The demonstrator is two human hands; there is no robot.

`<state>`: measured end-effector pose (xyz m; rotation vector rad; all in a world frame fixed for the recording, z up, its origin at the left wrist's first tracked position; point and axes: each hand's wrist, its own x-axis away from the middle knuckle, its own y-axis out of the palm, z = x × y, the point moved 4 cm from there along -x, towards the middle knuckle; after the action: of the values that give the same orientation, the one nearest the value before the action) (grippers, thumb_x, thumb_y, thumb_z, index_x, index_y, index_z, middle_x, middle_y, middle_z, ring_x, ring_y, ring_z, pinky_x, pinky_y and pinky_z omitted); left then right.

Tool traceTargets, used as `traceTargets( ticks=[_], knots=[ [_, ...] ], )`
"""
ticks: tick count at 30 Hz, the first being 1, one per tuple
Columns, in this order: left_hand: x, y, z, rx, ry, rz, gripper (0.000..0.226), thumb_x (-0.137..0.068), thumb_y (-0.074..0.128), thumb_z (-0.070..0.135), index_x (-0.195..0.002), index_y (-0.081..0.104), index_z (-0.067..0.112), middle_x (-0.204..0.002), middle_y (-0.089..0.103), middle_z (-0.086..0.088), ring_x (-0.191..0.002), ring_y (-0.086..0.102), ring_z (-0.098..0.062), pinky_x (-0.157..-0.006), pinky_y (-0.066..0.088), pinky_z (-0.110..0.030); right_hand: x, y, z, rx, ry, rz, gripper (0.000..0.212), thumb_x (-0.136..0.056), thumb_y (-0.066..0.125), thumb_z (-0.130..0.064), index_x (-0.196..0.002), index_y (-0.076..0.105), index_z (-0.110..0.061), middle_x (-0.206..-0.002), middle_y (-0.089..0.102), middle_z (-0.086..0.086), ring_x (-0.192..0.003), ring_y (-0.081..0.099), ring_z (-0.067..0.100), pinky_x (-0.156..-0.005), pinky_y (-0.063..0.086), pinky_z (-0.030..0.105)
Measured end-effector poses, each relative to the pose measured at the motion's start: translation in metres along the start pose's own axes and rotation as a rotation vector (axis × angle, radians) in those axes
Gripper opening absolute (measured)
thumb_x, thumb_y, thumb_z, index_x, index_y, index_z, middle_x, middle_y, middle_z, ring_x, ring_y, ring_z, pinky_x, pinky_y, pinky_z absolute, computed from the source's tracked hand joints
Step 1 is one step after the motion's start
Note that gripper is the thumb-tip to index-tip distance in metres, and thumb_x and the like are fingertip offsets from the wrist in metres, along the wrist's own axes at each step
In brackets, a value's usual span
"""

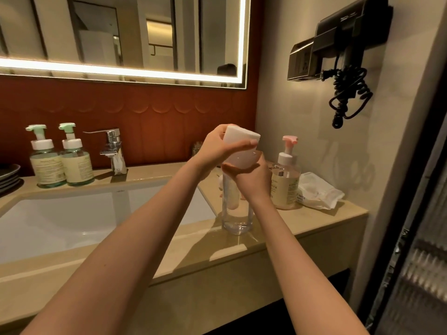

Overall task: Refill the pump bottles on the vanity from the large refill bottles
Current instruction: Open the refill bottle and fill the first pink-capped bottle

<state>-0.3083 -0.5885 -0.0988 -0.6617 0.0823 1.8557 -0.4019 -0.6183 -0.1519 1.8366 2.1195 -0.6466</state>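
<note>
Her left hand [217, 147] curls round the upper end of a white refill bottle [239, 140], thumb across its front. The right hand [251, 176] cups it from below, fingers wrapped where it meets the mouth of a clear bottle [238, 213]. The white bottle is tilted steeply, its flat base pointing up towards the wall, pale and slightly see-through lower down. The right hand hides the join, so I cannot tell whether anything is flowing.

The clear bottle stands upright on the beige vanity top [242, 247], just right of the white sink [72, 218], and has no pump on it. It looks almost empty. A pale shape shows through its wall, but I cannot make it out.

Just behind it to the right stands a pink-topped pump bottle [286, 180] with a crumpled white wipes packet [316, 192] beside it. Across the sink, left of the chrome tap [113, 151], two green-topped pump bottles [61, 163] stand side by side, touching. A black hair dryer [346, 39] hangs on the right wall.
</note>
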Motion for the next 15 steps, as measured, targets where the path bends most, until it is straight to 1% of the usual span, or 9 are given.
traceTargets(
  ticks=[3,6,8,10,11,13,14,15],
  knots=[
    [-0.007,0.006,0.005,-0.005,0.029,0.122,0.064,-0.077,0.074,0.030,-0.125,0.035,0.018,-0.102,0.045,0.005,-0.087,0.051,-0.010,-0.063,0.048,-0.014,0.004,0.000,0.000,0.060,0.022,0.023,0.058,-0.078,0.074,-0.029,-0.126,0.045,-0.013,-0.119,0.058,0.005,-0.111,0.053,0.021,-0.077,0.038,0.021],
    [-0.014,0.001,0.012,0.087,0.051,0.213,0.072,-0.077,0.075,0.029,-0.130,0.030,0.013,-0.108,0.044,0.000,-0.092,0.051,-0.011,-0.067,0.050,-0.016,0.002,0.002,0.000,0.044,0.027,0.051,0.063,-0.074,0.078,-0.031,-0.123,0.043,-0.016,-0.117,0.058,0.005,-0.107,0.054,0.022,-0.076,0.041,0.026],
    [-0.018,-0.009,0.012,0.190,0.022,0.270,0.066,-0.078,0.074,0.028,-0.127,0.033,0.013,-0.106,0.046,-0.001,-0.092,0.052,-0.011,-0.068,0.049,-0.016,-0.001,0.003,0.000,0.063,0.029,0.071,0.065,-0.071,0.079,-0.032,-0.123,0.042,-0.016,-0.115,0.058,0.004,-0.100,0.054,0.020,-0.073,0.042,0.028],
    [-0.020,-0.020,0.007,0.300,-0.024,0.295,0.051,-0.081,0.070,0.028,-0.118,0.039,0.014,-0.107,0.049,-0.002,-0.094,0.053,-0.012,-0.069,0.048,-0.017,-0.004,0.002,0.001,0.084,0.042,0.087,0.067,-0.071,0.079,-0.031,-0.124,0.041,-0.016,-0.114,0.056,0.003,-0.094,0.050,0.017,-0.071,0.038,0.027],
    [-0.021,-0.024,0.002,0.319,-0.057,0.289,0.052,-0.082,0.069,0.031,-0.121,0.040,0.013,-0.111,0.051,-0.004,-0.097,0.053,-0.014,-0.068,0.048,-0.019,-0.005,0.002,0.003,0.089,0.041,0.094,0.067,-0.071,0.078,-0.031,-0.124,0.040,-0.016,-0.115,0.055,0.003,-0.093,0.050,0.016,-0.070,0.038,0.026],
    [-0.020,-0.029,-0.013,0.256,-0.123,0.254,0.069,-0.081,0.068,0.035,-0.134,0.034,0.009,-0.122,0.050,-0.007,-0.101,0.053,-0.015,-0.068,0.047,-0.021,-0.005,0.001,0.003,0.093,0.039,0.099,0.068,-0.070,0.076,-0.032,-0.126,0.039,-0.017,-0.115,0.054,0.003,-0.094,0.051,0.017,-0.071,0.042,0.027],
    [-0.018,-0.030,-0.020,0.196,-0.144,0.232,0.076,-0.080,0.069,0.037,-0.138,0.030,0.008,-0.126,0.049,-0.007,-0.102,0.054,-0.016,-0.072,0.048,-0.024,-0.005,0.001,0.003,0.098,0.040,0.100,0.069,-0.070,0.075,-0.033,-0.127,0.039,-0.017,-0.115,0.054,0.002,-0.095,0.052,0.017,-0.071,0.043,0.027],
    [-0.017,-0.030,-0.029,0.135,-0.168,0.211,0.083,-0.078,0.071,0.038,-0.142,0.026,0.008,-0.130,0.047,-0.007,-0.106,0.054,-0.018,-0.079,0.050,-0.028,-0.005,0.000,0.003,0.103,0.043,0.101,0.069,-0.070,0.074,-0.035,-0.127,0.038,-0.017,-0.116,0.053,0.002,-0.094,0.051,0.016,-0.069,0.043,0.025]
  ],
)
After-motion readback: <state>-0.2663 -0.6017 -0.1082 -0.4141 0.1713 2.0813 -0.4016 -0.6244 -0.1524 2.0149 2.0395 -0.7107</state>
